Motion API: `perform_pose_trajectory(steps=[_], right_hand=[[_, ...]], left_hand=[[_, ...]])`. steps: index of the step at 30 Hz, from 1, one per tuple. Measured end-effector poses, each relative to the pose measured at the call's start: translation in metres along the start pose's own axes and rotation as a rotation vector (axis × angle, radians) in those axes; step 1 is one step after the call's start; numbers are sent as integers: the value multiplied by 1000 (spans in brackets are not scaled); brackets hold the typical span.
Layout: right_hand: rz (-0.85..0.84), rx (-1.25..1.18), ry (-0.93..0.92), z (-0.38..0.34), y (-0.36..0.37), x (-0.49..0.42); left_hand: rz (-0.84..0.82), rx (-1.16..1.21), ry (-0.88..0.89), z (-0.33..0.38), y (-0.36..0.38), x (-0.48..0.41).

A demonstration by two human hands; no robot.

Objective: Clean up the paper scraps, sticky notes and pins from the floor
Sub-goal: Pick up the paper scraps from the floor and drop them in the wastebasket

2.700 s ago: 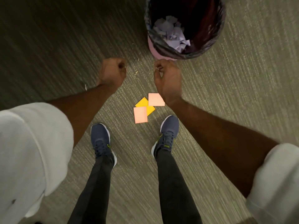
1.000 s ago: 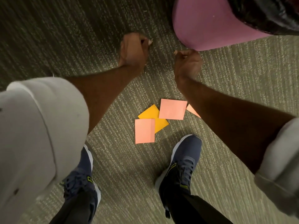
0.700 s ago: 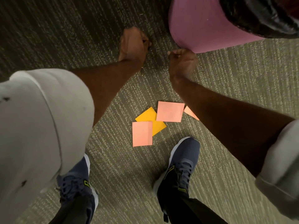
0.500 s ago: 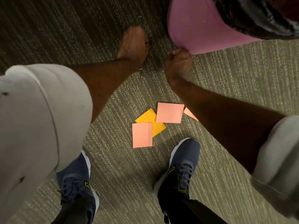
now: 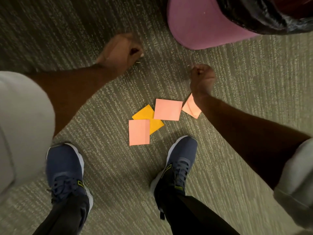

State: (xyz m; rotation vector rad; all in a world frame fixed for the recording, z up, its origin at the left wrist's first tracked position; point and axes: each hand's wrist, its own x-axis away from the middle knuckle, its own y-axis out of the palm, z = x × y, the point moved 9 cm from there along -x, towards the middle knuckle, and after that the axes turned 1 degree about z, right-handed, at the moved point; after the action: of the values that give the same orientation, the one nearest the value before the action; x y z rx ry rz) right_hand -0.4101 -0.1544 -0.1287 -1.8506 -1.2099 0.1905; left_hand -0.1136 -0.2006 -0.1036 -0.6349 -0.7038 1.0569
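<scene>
From the notes [image 5: 167, 109], bare carpet [image 5: 162, 78] runs open at 12 o'clock, a lane between my left hand [image 5: 118, 51] at 11 and my right hand [image 5: 202, 78] at 2. The bin [image 5: 203, 26] blocks 1 o'clock, beyond that lane. My right forearm [image 5: 245, 129] lies over part of the end note [image 5: 190, 107] at 3. My left forearm [image 5: 71, 92] hangs across 10. My right shoe [image 5: 179, 160] shuts 5 o'clock and my left shoe [image 5: 64, 168] shuts 8, with open carpet between them at 6.

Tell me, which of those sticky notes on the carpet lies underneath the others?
The orange-yellow sticky note: the only one not pink, overlapped by the leftmost pink note and the middle pink note.
</scene>
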Motion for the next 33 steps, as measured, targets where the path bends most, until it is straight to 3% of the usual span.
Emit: perform_pose_trajectory(steps=[8,21,27,33], right_hand=[[-25,38,13,-3,6,-8],[-61,315,-289,-36,14,0],[-19,339,-175,-23,24,-8],[-51,118,-270,-45,38,5]], left_hand=[[-130,-173,143,13,0,9],[-471,-479,339,21,10,-1],[-408,-552,340,34,11,3],[-276,-349,232,20,13,0]])
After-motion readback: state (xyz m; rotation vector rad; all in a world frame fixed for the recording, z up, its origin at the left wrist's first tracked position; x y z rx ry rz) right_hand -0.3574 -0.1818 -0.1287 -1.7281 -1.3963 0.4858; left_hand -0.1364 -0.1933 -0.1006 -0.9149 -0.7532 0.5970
